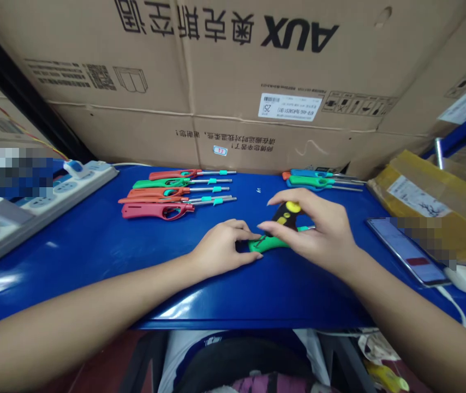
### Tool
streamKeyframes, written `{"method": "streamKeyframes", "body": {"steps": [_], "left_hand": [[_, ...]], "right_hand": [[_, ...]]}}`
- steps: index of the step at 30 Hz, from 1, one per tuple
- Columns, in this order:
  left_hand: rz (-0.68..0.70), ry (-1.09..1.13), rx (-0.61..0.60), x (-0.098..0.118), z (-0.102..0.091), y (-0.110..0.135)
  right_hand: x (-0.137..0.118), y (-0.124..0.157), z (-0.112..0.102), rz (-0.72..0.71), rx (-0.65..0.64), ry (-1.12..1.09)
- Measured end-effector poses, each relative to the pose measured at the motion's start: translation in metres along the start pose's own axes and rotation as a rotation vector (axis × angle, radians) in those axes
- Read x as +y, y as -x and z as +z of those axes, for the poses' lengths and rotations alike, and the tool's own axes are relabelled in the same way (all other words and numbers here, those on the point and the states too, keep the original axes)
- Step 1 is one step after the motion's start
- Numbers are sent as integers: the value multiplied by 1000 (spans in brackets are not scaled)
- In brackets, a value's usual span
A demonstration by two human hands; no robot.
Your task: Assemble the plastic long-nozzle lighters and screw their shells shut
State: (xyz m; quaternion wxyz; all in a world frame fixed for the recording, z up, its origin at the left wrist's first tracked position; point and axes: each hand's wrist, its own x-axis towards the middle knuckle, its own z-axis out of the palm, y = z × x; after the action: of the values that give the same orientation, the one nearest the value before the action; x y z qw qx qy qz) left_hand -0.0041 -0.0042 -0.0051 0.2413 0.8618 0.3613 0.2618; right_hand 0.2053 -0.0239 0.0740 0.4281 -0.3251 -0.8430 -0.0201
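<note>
My left hand (pixel 222 248) lies on the blue table (pixel 94 245) with its fingers curled round the end of a green long-nosed lighter (pixel 268 244). My right hand (pixel 317 232) grips a black and yellow tool (pixel 285 214) and holds it down against that same green lighter. The lighter's metal nose is hidden behind my right hand.
A row of several red, orange and green lighters (pixel 171 192) lies at the back left. Three more lighters (pixel 318 179) lie at the back right. A white power strip (pixel 32 207) sits left, a phone (pixel 407 251) and a yellow parcel (pixel 433 202) right. Cardboard boxes (pixel 233 76) wall the back.
</note>
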Motion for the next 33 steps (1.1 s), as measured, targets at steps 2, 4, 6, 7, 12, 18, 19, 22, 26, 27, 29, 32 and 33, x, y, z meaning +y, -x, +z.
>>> {"method": "streamKeyframes", "body": {"steps": [2,4,6,7,12,18,19,22,26,27,29,32,33], "left_hand": [[16,-30,-18,2,-1,1],[37,-75,-49,4,-3,1],[67,-133,-82,5,-8,0],[93,-161,-107,6,-13,-1],[221,-219,-423,2,-64,-5],[-81,-710,-197,-17,-110,-4],[-122,-789,-188,-20,-111,-4],[-186,-884,-213,-28,-109,-4],[-207,-874,-239,-38,-104,-4],[-210,-870,-237,-40,-103,-4],[-210,-860,-227,-42,-102,-4],[-197,-836,-219,-42,-101,-5],[-190,-826,-222,-41,-100,-5]], "right_hand": [[1,-3,-7,88,148,5],[6,-8,-17,173,188,-44],[14,-10,-25,246,-4,-161],[18,-10,-28,245,-140,-171],[35,7,-23,197,-717,-6],[44,25,-9,318,-938,94],[47,26,-8,321,-915,133],[65,27,-6,369,-842,288],[97,30,-7,488,-757,452],[105,31,-8,517,-736,492],[119,33,-9,568,-710,549],[133,35,-9,637,-678,611],[136,35,-8,660,-664,629]]}}
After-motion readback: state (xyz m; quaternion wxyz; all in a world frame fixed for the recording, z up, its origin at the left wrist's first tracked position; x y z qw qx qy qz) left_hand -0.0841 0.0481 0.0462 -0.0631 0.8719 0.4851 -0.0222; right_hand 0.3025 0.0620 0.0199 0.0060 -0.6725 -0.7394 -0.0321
